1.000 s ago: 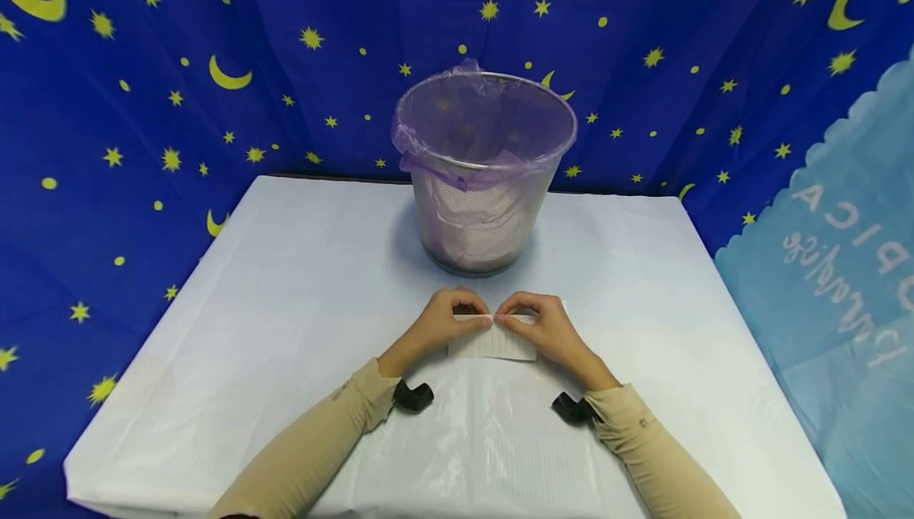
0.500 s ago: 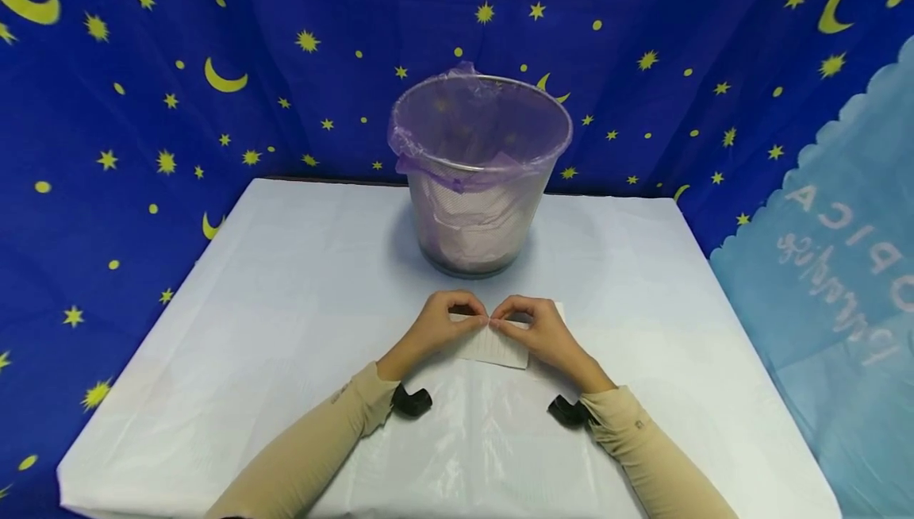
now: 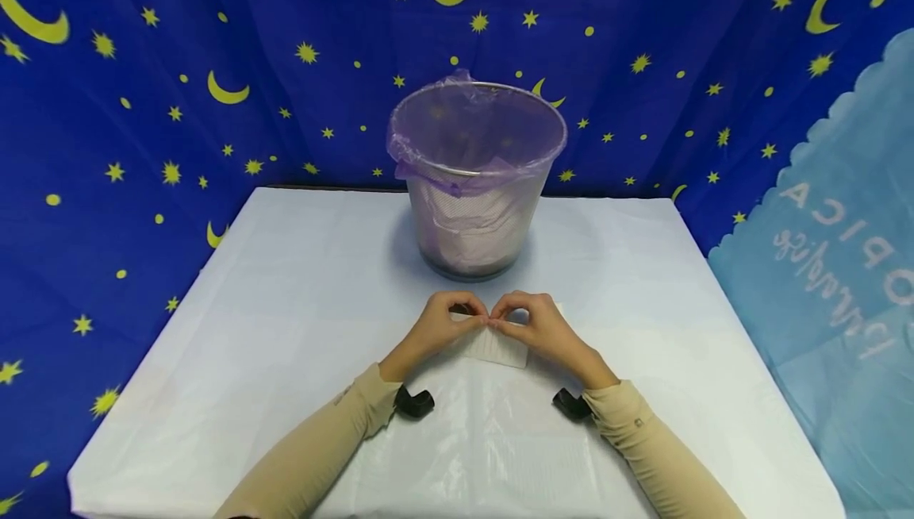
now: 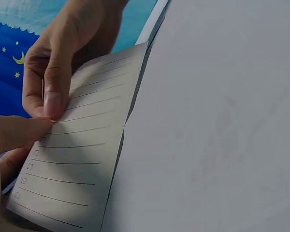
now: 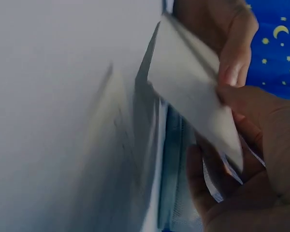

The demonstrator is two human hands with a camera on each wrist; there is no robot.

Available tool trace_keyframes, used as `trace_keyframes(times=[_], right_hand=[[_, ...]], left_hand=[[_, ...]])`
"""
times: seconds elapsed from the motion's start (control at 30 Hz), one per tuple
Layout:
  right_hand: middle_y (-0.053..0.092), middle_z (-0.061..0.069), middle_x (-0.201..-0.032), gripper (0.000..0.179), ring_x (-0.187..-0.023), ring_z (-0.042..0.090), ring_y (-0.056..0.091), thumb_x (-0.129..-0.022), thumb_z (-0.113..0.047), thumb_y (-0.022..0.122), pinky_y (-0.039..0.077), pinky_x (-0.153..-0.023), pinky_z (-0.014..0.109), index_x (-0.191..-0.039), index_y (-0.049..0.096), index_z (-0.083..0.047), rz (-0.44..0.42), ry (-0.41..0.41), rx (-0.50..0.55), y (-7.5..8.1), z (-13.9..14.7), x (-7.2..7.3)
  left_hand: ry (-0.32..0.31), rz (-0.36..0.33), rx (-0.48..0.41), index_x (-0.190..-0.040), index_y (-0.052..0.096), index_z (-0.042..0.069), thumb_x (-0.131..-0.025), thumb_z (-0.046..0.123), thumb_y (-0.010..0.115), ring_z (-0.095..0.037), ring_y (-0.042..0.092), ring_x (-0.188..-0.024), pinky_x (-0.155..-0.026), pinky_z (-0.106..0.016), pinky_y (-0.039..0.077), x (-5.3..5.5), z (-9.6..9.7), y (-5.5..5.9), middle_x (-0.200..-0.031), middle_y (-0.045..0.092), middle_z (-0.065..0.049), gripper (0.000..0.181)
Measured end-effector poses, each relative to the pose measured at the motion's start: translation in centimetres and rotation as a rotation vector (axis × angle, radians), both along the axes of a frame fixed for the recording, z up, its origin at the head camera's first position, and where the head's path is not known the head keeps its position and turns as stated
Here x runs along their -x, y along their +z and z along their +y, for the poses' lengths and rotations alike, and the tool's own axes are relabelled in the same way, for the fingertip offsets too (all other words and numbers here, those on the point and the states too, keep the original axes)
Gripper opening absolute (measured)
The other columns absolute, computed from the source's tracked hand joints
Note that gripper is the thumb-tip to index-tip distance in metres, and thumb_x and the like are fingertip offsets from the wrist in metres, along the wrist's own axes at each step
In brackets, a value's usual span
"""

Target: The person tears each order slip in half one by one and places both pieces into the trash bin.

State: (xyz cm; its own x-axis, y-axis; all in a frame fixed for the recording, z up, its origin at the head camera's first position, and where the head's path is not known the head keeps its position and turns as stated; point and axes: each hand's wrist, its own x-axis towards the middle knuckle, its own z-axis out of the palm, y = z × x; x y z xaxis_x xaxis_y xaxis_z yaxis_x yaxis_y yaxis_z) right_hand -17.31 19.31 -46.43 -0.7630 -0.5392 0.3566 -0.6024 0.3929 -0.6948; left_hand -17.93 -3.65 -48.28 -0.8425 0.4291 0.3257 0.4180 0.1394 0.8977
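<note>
A sheet of lined paper (image 3: pixel 500 350) stands between the hands, its printed side with rules and small checkboxes plain in the left wrist view. My left hand (image 3: pixel 437 324) pinches its upper edge between thumb and fingers. Right beside it, my right hand (image 3: pixel 546 330) pinches the same edge, the two thumb tips meeting near the middle. In the right wrist view a blank face of the paper (image 5: pixel 183 72) angles outward under the thumbs, and a blurred, pale pointed flap (image 5: pixel 113 125) shows to its left. The fingers hide part of the upper edge.
A wire mesh wastebasket (image 3: pixel 474 225) lined with a purple bag (image 3: pixel 457 183) stands beyond the hands on the white-covered table (image 3: pixel 314 265). Black wrist mounts (image 3: pixel 414 404) hang below both sleeves. A blue curtain (image 3: pixel 271 27) with stars and moons rises behind the table.
The paper's lower edge has gone from nearly level to slanting down toward the right, and less of its left side shows. Both hands keep their pinch in almost the same place.
</note>
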Motion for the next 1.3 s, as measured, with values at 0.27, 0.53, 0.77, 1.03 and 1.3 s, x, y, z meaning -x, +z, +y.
trace_keyframes(times=[0.27,0.53,0.77,1.03,1.3], right_hand=[[0.077,-0.009,-0.094,0.01,-0.088,0.007,0.072,-0.093,-0.013,0.082,0.06,-0.084,0.047,-0.096,0.079,-0.022,-0.016,-0.032,-0.001,0.8,0.0,0.0],[0.076,-0.008,-0.094,0.009,-0.09,0.01,0.072,-0.092,-0.015,0.084,0.059,-0.087,0.05,-0.096,0.079,-0.022,0.038,-0.065,0.0,2.8,-0.5,0.0],[0.076,-0.006,-0.094,0.008,-0.091,0.014,0.071,-0.092,-0.017,0.084,0.059,-0.085,0.055,-0.096,0.08,-0.022,0.064,-0.081,-0.021,6.3,-0.6,0.5],[0.077,-0.005,-0.094,0.003,-0.091,0.014,0.072,-0.093,-0.019,0.083,0.058,-0.082,0.041,-0.096,0.081,-0.019,0.129,-0.08,-0.058,10.4,-0.9,1.4],[0.077,-0.005,-0.095,0.005,-0.092,0.013,0.072,-0.092,-0.017,0.084,0.058,-0.086,0.039,-0.095,0.081,-0.019,0.15,-0.085,-0.076,13.0,-1.0,1.6]], left_hand=[[0.025,0.002,-0.008,-0.095,0.079,0.002,-0.09,0.005,0.083,-0.025,0.071,-0.089,-0.088,-0.046,0.059,-0.1,0.0,0.6,-0.093,0.078,-0.014,0.007],[0.015,0.022,0.032,-0.095,0.079,0.002,-0.092,0.006,0.08,-0.02,0.07,-0.091,-0.09,-0.044,0.057,0.2,-0.6,3.0,-0.094,0.077,-0.009,0.005],[-0.001,0.051,0.046,-0.097,0.079,0.004,-0.094,0.005,0.079,-0.02,0.071,-0.09,-0.088,-0.036,0.059,0.9,-0.8,6.4,-0.095,0.077,-0.009,0.004],[0.03,0.116,0.039,-0.095,0.079,0.003,-0.094,0.007,0.08,-0.023,0.07,-0.088,-0.087,-0.039,0.058,1.6,-0.9,10.2,-0.092,0.076,-0.01,0.005],[0.043,0.163,0.088,-0.094,0.079,0.004,-0.094,0.008,0.08,-0.02,0.07,-0.085,-0.085,-0.035,0.059,1.8,-1.0,13.1,-0.089,0.076,-0.008,0.004]])
